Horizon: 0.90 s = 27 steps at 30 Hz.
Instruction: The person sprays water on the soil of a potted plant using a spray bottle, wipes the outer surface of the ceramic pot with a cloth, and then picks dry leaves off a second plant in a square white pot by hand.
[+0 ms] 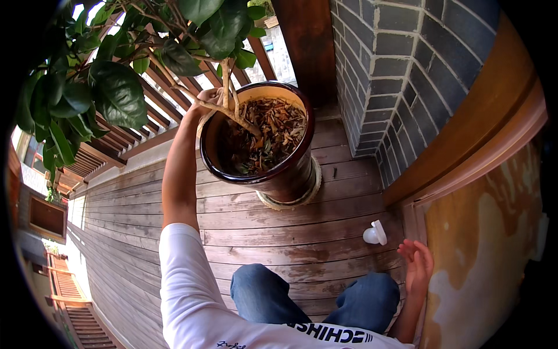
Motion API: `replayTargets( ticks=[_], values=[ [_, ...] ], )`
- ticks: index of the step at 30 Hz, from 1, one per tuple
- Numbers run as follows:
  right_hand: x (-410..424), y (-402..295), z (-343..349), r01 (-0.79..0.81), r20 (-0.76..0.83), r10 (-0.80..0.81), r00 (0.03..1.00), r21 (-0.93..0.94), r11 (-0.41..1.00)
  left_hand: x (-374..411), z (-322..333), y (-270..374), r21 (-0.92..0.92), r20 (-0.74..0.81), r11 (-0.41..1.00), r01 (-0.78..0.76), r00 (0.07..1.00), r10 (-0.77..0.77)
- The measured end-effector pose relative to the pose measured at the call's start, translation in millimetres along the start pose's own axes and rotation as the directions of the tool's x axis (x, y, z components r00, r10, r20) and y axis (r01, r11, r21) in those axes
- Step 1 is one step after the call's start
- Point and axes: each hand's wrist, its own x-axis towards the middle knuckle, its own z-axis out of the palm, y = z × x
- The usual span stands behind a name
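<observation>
A potted shrub stands before me in a glazed brown ceramic pot (259, 174), with a bare trunk (239, 118) leaning left over the rim. My left hand (205, 102) reaches to the pot's left rim, where the lower branch crosses in front of it. Its fingers are partly hidden, so I cannot tell whether it grips the rim, the branch or neither. Low on the right, my right hand (417, 264) is raised with its fingers apart and nothing visible in it. A small white plastic piece (375, 234), rounded with a flat flange, appears just beyond those fingertips, apart from them.
Dry leaves (279, 131) cover the soil. Under the pot is a pale saucer (314, 185) on the plank floor (244, 227). A slatted wooden railing (161, 100) runs along the left. A grey brick wall (388, 87) and a wooden frame (471, 135) border the right.
</observation>
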Motion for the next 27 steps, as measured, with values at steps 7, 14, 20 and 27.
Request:
replayTargets(
  ticks=[7, 14, 20, 27],
  values=[
    [4.8, 4.8, -4.6, -0.068, 0.03, 0.068, 0.997, 0.011, 0.998, 30.4, -21.9, -40.5, -0.302, 0.02, 0.925, -0.232, 0.968, 0.249],
    [141.3, -29.2, 125.7, 0.268, 0.495, -0.154, 0.855, -0.168, 0.949, -20.3, 2.2, -11.4, 0.461, -0.103, 0.831, -0.311, 0.912, 0.398],
    [285.7, 0.8, 314.7, 0.831, 0.673, -0.583, 0.455, -0.084, 0.55, -42.2, -8.1, -18.5, -0.158, -0.229, 0.974, -0.162, 0.966, 0.123],
    [373.8, 41.6, 450.6, 0.948, 0.936, -0.208, 0.283, -0.24, 0.21, -53.8, 6.7, 21.6, -0.342, -0.237, 0.932, -0.116, 0.971, 0.034]
  ],
)
